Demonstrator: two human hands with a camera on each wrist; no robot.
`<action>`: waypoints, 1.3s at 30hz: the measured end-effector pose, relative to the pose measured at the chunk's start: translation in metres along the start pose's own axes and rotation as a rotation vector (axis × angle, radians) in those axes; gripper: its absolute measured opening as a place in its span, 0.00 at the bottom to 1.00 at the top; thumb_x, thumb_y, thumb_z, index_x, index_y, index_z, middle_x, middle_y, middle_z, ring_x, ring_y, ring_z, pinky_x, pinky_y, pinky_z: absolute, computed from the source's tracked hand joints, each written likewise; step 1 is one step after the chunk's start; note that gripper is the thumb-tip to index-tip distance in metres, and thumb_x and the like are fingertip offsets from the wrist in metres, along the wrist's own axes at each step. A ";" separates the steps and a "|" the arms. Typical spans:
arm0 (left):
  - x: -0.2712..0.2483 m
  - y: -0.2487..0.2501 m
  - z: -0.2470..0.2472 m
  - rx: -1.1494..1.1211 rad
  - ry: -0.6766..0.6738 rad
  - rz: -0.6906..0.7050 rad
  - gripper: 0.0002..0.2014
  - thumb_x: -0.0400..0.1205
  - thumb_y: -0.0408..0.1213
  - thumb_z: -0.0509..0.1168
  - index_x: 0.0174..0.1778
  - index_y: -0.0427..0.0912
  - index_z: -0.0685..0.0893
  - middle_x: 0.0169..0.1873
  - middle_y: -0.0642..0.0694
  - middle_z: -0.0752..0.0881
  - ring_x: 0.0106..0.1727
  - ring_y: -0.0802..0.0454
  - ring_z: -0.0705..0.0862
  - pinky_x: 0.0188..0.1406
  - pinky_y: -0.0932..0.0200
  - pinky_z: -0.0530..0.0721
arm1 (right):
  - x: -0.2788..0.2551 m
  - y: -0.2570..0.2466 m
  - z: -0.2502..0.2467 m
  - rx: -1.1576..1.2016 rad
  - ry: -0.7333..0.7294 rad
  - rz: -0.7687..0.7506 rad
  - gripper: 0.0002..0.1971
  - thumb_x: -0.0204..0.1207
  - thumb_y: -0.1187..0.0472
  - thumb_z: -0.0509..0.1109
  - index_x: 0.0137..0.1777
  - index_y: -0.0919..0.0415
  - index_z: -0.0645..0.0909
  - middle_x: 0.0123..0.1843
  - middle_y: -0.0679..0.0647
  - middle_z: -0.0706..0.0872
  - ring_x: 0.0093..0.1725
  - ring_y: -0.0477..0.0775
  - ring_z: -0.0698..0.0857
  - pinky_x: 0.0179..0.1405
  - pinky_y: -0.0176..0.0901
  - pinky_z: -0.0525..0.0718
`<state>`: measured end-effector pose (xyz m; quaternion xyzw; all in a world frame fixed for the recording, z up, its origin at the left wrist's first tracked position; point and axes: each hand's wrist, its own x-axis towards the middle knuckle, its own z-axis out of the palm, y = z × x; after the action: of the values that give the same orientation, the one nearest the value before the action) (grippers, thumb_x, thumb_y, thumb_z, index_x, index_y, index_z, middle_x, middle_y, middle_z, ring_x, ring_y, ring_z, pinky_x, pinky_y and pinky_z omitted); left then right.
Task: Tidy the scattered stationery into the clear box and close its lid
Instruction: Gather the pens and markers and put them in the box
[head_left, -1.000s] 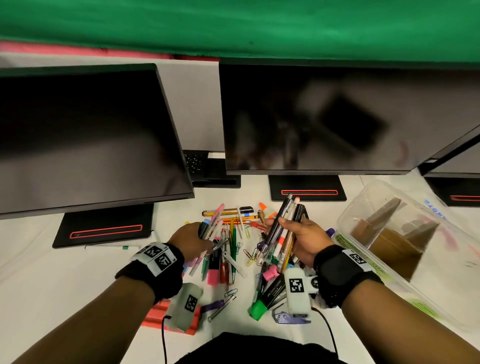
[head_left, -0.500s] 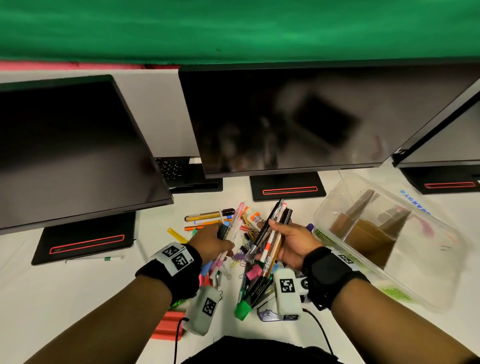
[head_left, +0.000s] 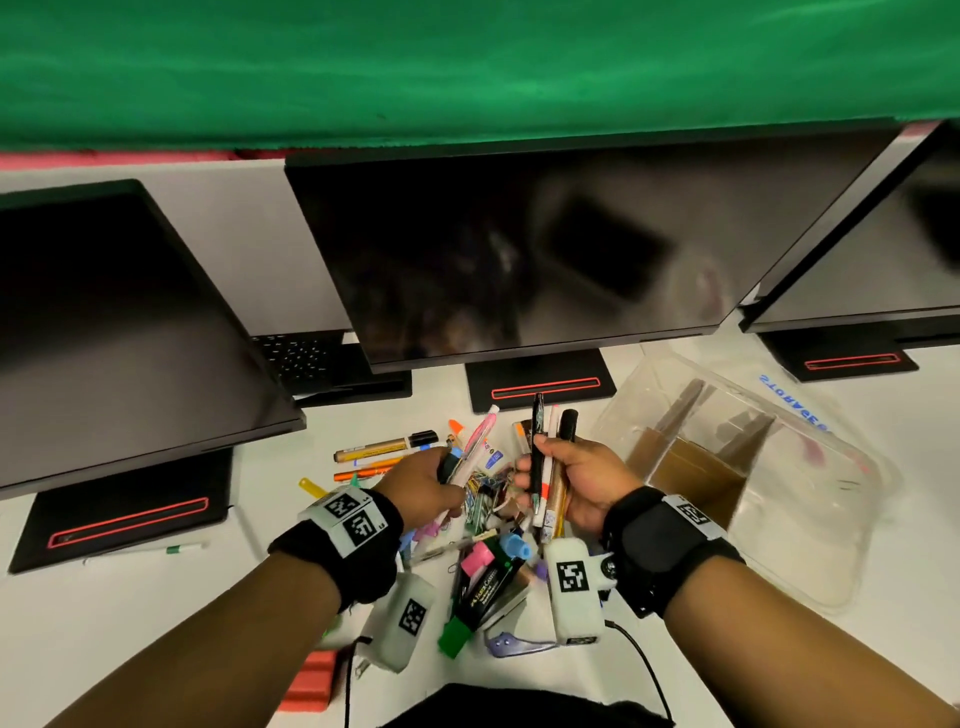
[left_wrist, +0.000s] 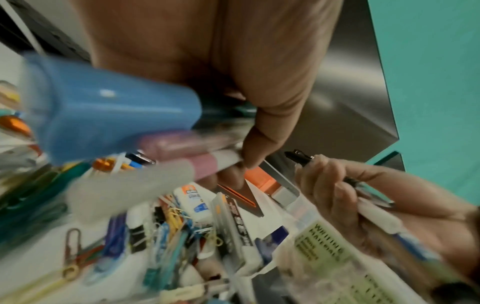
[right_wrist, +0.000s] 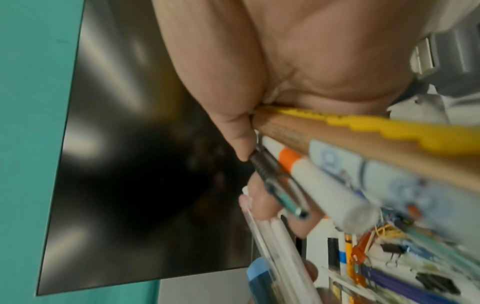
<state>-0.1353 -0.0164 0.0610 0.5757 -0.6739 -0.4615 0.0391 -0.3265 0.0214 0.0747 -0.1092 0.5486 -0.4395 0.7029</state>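
Observation:
My right hand (head_left: 571, 473) grips a bundle of pens and markers (head_left: 545, 457) upright above the pile; the right wrist view shows the bundle (right_wrist: 324, 170) with a black pen, an orange-banded white marker and a wooden pencil. My left hand (head_left: 431, 478) holds a few pens (head_left: 475, 441), among them a pink one and a blue-capped marker (left_wrist: 111, 111). Both hands hover over the scattered stationery (head_left: 483, 525) of pens, clips and markers on the white desk. The clear box (head_left: 810, 525) lies open to the right, with brown card dividers (head_left: 691, 467) inside.
Three dark monitors (head_left: 519, 249) on black stands line the back of the desk. A gold marker (head_left: 384, 447) lies behind the pile, a green-tipped black marker (head_left: 472, 603) and a red block (head_left: 311, 680) lie near me. A white pen (head_left: 171, 548) rests at the left.
Both hands, still holding their pens, have drawn closer together above the pile. The head view has swung left, so the box sits nearer the right hand.

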 end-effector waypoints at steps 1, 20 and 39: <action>0.001 -0.003 0.002 0.046 -0.007 -0.005 0.06 0.77 0.35 0.67 0.49 0.42 0.79 0.38 0.46 0.84 0.35 0.51 0.81 0.35 0.65 0.79 | 0.000 0.000 -0.004 -0.018 0.010 0.001 0.07 0.83 0.64 0.61 0.51 0.67 0.78 0.25 0.57 0.85 0.22 0.52 0.85 0.24 0.46 0.88; 0.011 -0.024 0.032 0.287 -0.017 0.087 0.08 0.77 0.40 0.68 0.50 0.45 0.83 0.44 0.47 0.87 0.47 0.48 0.85 0.46 0.62 0.79 | -0.008 0.005 -0.009 -0.238 0.052 -0.015 0.08 0.77 0.74 0.63 0.38 0.68 0.77 0.27 0.57 0.76 0.18 0.46 0.76 0.17 0.35 0.78; 0.032 0.133 0.037 -0.163 -0.003 0.201 0.10 0.70 0.38 0.77 0.42 0.49 0.82 0.33 0.51 0.87 0.34 0.54 0.85 0.38 0.62 0.82 | -0.024 -0.045 -0.046 0.004 0.211 -0.247 0.07 0.77 0.64 0.68 0.48 0.69 0.83 0.33 0.60 0.88 0.29 0.57 0.87 0.37 0.51 0.89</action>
<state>-0.2658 -0.0328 0.1139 0.4994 -0.6887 -0.5091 0.1308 -0.3895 0.0277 0.1024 -0.1276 0.6009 -0.5326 0.5823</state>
